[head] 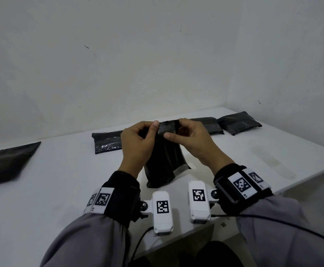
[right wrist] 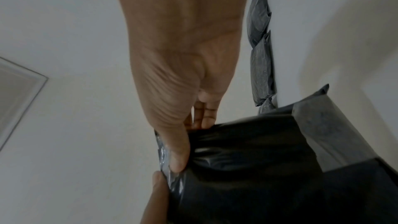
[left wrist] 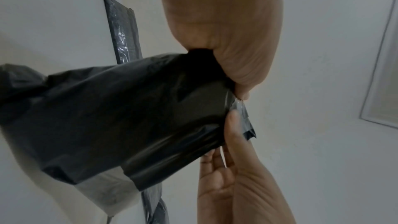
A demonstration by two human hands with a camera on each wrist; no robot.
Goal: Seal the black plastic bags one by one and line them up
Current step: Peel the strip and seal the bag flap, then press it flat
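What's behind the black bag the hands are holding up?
Behind the held bag, more black bags lie in a row along the wall. The hands and bag hide the row's middle.
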